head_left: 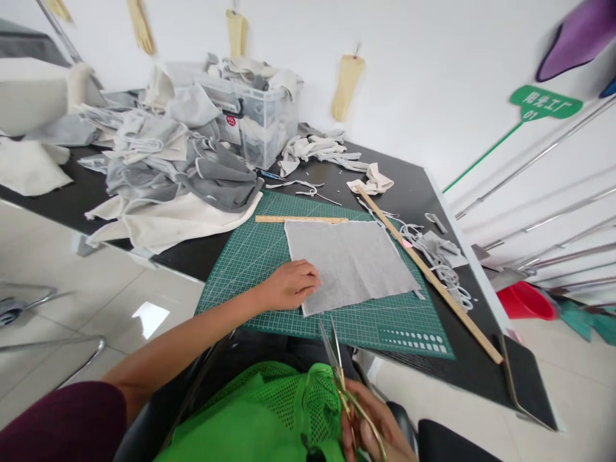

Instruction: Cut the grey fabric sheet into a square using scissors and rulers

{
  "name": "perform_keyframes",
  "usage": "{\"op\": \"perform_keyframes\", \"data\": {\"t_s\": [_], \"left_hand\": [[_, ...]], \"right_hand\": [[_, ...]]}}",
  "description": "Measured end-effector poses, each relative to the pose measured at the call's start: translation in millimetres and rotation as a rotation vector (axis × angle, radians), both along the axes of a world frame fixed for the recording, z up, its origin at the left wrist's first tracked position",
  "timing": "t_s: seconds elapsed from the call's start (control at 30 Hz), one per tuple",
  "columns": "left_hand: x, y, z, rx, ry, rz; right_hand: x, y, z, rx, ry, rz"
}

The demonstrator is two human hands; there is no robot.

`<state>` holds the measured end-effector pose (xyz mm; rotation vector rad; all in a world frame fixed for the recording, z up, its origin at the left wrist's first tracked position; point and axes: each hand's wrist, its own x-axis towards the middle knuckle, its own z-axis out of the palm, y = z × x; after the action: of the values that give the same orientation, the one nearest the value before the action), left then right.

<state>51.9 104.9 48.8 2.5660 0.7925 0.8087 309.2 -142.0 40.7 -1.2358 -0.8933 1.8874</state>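
A light grey cloth (351, 263), roughly rectangular, lies flat on the green cutting mat (240, 256). My left hand (291, 285) rests over the cloth's left edge, its fingers curled and drawn together. Whether they pinch anything is hidden beneath them. In my right hand (375, 423) are gold-handled scissors (339, 372), held in front of the table edge above my lap. Their blades point up toward the cloth and stand slightly apart, not touching it. A short wooden ruler (274, 219) lies along the cloth's far edge. To its right, a long wooden ruler (433, 279) runs diagonally.
Grey and white fabric pieces (149, 154) are heaped at the left. Behind them stands a clear plastic bin (262, 122) full of cloth. Scraps and cord (447, 256) lie right of the long ruler. A phone-like black slab (527, 382) sits at the right corner.
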Motion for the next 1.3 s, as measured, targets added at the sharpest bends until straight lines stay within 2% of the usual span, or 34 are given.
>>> {"op": "perform_keyframes", "data": {"t_s": [0.13, 0.3, 0.57, 0.77, 0.97, 1.3], "left_hand": [[-24, -38, 1.4, -0.023, 0.026, -0.019], [-25, -62, -1.7, 0.12, 0.14, 0.039], [-17, -75, -17.7, 0.366, 0.203, 0.103], [-23, -84, -25.4, 0.394, 0.096, 0.103], [-25, -86, -26.2, 0.433, 0.088, 0.12], [-25, -87, -20.8, 0.512, 0.043, 0.116]], "right_hand": [[-10, 1, -3.8, -0.092, 0.05, -0.019], [-24, 6, -8.3, -0.064, 0.069, -0.024], [-37, 9, -2.6, -0.057, 0.097, -0.046], [-52, 20, 4.4, 0.003, -0.028, -0.051], [-68, 37, 4.9, 0.078, -0.048, -0.037], [-73, 49, 1.8, 0.114, -0.067, -0.04]]}}
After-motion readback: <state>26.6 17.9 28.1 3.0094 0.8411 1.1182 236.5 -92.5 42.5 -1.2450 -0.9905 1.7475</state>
